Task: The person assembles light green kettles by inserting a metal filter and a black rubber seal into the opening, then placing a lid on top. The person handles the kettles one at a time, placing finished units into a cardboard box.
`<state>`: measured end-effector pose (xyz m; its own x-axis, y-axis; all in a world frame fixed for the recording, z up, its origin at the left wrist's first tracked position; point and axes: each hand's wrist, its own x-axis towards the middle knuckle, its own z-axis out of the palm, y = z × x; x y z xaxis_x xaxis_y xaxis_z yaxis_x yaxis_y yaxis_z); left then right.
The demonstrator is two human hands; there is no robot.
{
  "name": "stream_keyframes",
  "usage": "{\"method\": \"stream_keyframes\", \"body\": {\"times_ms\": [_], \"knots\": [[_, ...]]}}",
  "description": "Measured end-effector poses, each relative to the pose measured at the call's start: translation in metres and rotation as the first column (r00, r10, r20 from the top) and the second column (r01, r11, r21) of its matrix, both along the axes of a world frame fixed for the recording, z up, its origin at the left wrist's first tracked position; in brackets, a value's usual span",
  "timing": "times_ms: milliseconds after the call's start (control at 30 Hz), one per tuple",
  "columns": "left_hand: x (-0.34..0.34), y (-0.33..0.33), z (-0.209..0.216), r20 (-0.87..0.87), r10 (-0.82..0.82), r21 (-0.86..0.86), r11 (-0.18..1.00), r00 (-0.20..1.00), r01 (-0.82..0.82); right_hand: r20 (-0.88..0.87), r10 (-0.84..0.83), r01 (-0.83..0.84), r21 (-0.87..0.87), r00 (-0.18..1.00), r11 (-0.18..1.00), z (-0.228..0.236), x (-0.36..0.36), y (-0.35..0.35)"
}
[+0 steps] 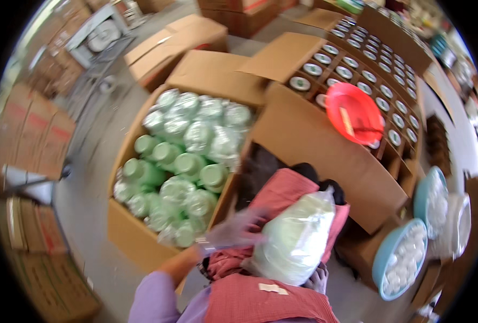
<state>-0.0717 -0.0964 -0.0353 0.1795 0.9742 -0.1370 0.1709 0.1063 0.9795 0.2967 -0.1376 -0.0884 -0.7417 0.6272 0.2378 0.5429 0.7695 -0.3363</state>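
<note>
Fingers (pixel 257 214) of the left hand (pixel 233 231) look blurred but apart, just right of the open carton (pixel 136 242); farther right lies the bagged pale-green bundle (pixel 295 231). I cannot tell whether the half-hidden right hand (pixel 318 278) grips it.

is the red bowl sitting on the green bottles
No, the red bowl rests on the divided box at the right, apart from the green bottles in the box at the left.

A red bowl (pixel 364 109) is set on a divided carton (pixel 325 161) of round-topped containers (pixel 300 83). White items (pixel 406 253) are held in a blue basin (pixel 379 266). Cartons (pixel 32 129) are stacked at left.
</note>
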Motion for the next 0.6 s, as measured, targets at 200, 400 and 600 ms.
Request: {"method": "stream_keyframes", "body": {"times_ms": [200,400,600], "knots": [[-0.032,-0.04,-0.032,0.071,-0.077,-0.089,0.993,0.995,0.083,-0.186,-0.183,0.094,-0.409,0.965,0.908,0.051,-0.041,0.006],[-0.079,-0.16,-0.055,0.69,0.721,-0.672,0.668,0.057,-0.32,-0.679,0.101,-0.549,-0.488,0.728,0.678,0.059,-0.199,0.099],[-0.188,-0.152,-0.112,0.495,0.867,-0.193,0.046,-0.057,-0.98,-0.438,0.456,-0.625,-0.423,0.775,0.656,0.021,-0.359,0.135]]}}
